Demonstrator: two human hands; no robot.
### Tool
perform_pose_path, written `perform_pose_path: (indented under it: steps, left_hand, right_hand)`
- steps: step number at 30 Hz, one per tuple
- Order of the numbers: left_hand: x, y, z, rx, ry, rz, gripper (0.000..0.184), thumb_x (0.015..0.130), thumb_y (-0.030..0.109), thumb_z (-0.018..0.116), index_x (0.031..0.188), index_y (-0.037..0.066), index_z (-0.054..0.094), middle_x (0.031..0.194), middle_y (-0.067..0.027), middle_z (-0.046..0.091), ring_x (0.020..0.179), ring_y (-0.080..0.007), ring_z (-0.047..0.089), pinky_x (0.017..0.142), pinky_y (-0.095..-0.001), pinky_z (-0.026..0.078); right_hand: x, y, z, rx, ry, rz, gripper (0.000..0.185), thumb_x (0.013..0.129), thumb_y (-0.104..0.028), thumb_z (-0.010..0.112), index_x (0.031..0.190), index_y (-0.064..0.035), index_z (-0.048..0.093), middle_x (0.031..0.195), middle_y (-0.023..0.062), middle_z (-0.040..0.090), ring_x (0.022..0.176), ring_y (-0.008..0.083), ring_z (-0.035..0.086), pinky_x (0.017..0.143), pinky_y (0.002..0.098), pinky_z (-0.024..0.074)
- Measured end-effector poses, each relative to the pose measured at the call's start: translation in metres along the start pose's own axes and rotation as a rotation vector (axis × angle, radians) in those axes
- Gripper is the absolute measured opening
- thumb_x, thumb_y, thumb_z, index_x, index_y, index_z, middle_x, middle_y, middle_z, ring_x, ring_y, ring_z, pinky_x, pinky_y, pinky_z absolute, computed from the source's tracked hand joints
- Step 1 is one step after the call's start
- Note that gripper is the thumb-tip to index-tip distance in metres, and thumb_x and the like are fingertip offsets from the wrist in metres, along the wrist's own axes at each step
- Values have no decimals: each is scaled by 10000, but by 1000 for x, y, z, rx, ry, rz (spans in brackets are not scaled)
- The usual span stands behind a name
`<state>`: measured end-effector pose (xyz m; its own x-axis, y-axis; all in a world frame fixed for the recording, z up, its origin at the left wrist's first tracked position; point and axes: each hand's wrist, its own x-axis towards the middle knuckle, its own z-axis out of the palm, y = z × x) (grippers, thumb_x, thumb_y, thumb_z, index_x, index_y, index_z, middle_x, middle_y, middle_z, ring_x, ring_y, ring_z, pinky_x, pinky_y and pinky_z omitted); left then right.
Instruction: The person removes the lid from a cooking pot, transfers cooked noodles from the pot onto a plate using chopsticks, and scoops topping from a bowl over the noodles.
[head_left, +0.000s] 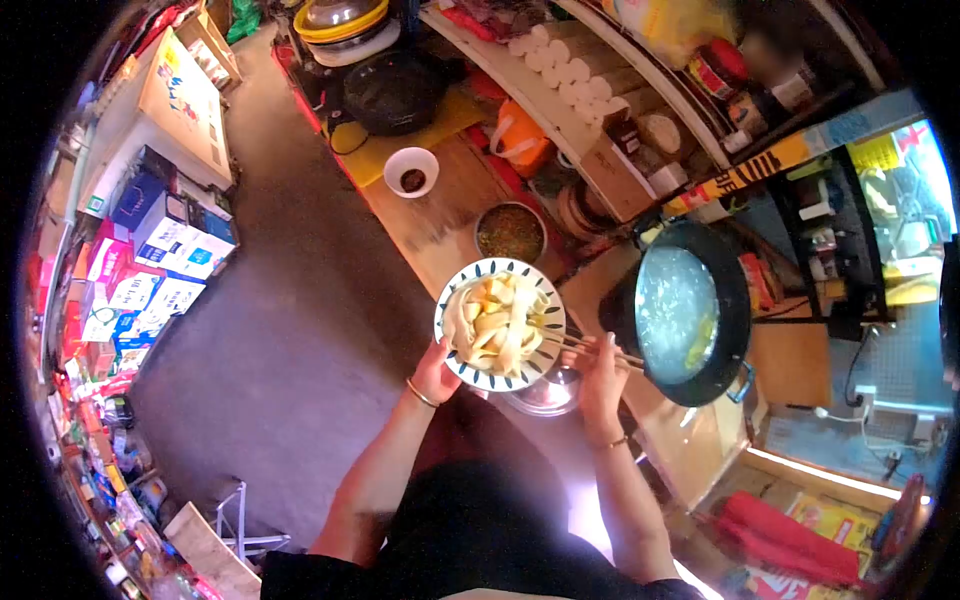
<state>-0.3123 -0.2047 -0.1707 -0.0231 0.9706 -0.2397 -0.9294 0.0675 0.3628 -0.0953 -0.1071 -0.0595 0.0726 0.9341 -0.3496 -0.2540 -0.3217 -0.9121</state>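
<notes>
My left hand [434,374] grips the lower left rim of a white plate [446,372] with dark marks round its edge. Wide pale noodles [500,322] are heaped on it. In my right hand [598,372] is a pair of chopsticks [630,358], their tips reaching the noodles at the plate's right side. A black wok [735,318] holding cloudy whitish liquid [675,315] stands to the right of my right hand. Partly under the plate lies a shiny round lid [548,395].
Beyond the plate, the wooden counter [435,235] bears a white bowl [411,172] with dark contents and a metal bowl of sauce [510,232]. An orange container [522,138] sits farther back. Stacked boxes [180,235] line the left; a folding metal frame [240,525] is lower left.
</notes>
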Motion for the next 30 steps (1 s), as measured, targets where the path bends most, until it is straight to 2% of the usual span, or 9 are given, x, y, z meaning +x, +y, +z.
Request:
perform_pose_path:
  steps: [3, 7, 13, 16, 17, 19, 27, 29, 30]
  left_hand:
    - [7, 18, -7, 85, 42, 58, 706, 857, 410, 580, 1393, 59, 284, 1369, -113, 420, 1240, -269, 429, 1050, -439, 332]
    - [20, 45, -38, 11, 113, 22, 683, 868, 406, 563, 1386, 50, 296, 1371, -108, 420, 1241, -262, 429, 1052, -435, 330]
    - [64, 104, -102, 1, 129, -70, 758, 821, 460, 604, 1377, 38, 308, 1364, -92, 433, 1243, -261, 424, 1051, -428, 331]
    - [106, 138, -152, 47, 119, -102, 726, 806, 415, 645, 1347, 29, 353, 1319, -92, 478, 1203, -250, 463, 1018, -420, 372]
    - [117, 145, -166, 58, 131, -105, 704, 805, 396, 656, 1333, 24, 374, 1303, -96, 494, 1183, -246, 482, 1003, -416, 389]
    - [141, 163, -191, 69, 197, -176, 623, 817, 346, 655, 1289, 8, 428, 1238, -107, 545, 1127, -236, 527, 972, -405, 415]
    - [237, 168, -293, 47, 160, -396, 578, 831, 293, 655, 1287, 19, 428, 1235, -86, 545, 1115, -192, 535, 966, -356, 419]
    - [257, 167, -294, 78, 108, -396, 551, 843, 293, 641, 1267, 1, 444, 1200, -89, 568, 1081, -191, 558, 954, -356, 432]
    - [265, 166, -294, 93, 111, -404, 546, 848, 291, 636, 1266, -2, 444, 1200, -91, 567, 1084, -190, 556, 955, -356, 432]
  right_hand:
    - [0, 0, 31, -6, -39, -9, 356, 960, -271, 470, 901, 66, 568, 778, 151, 626, 630, 210, 642, 550, 313, 557]
    - [7, -40, 77, -622, -472, -415, 195, 940, -104, 499, 877, 29, 626, 722, 79, 636, 617, 117, 616, 564, 237, 502]
    - [42, -37, 118, -470, -200, -211, 311, 961, -209, 465, 852, 53, 592, 627, 81, 595, 539, 140, 607, 487, 236, 491]
    - [58, 39, 114, -481, 157, -201, 305, 948, -238, 489, 849, 22, 614, 631, 91, 607, 493, 153, 589, 472, 265, 491]
    - [49, 29, 142, -227, 156, -31, 300, 948, -256, 489, 847, -3, 616, 670, 96, 623, 520, 144, 585, 474, 264, 480]
    - [52, 68, 147, -182, 416, 11, 291, 944, -276, 497, 823, -32, 599, 703, 79, 613, 561, 129, 567, 464, 253, 465]
    - [67, 118, 183, 112, 380, 39, 217, 957, -277, 470, 934, -72, 539, 802, 43, 584, 638, 107, 556, 464, 210, 454]
    - [79, 123, 189, 336, 772, 134, 253, 957, -267, 466, 903, -35, 552, 737, 68, 577, 568, 141, 552, 437, 262, 463]
    - [81, 125, 185, 303, 743, 178, 273, 961, -273, 451, 886, -31, 551, 717, 66, 565, 512, 151, 526, 433, 265, 459]
